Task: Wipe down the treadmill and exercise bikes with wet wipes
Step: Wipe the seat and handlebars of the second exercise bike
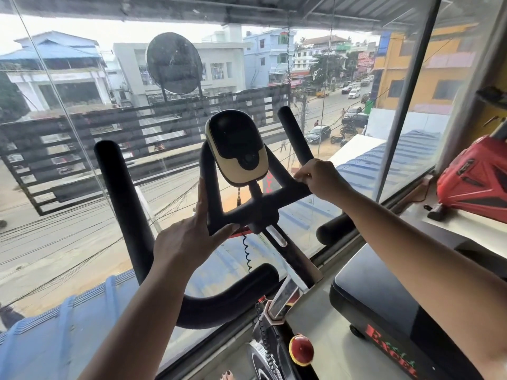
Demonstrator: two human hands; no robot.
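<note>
At the window [68, 215], bike handlebar [120, 193] sits dead ahead. Left grip [189, 239], fingers straight, presses its inner loop [208, 187]; right grip [319, 178] curls round the right bar [292, 135], which runs up-and-away. Wipe: can't tell.

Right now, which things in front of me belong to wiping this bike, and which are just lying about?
Job in hand: handlebars, console, left hand pressing flat on the bars, right hand gripping them.
Lying about: red object on the sill, round dark disc outside the glass.
</note>
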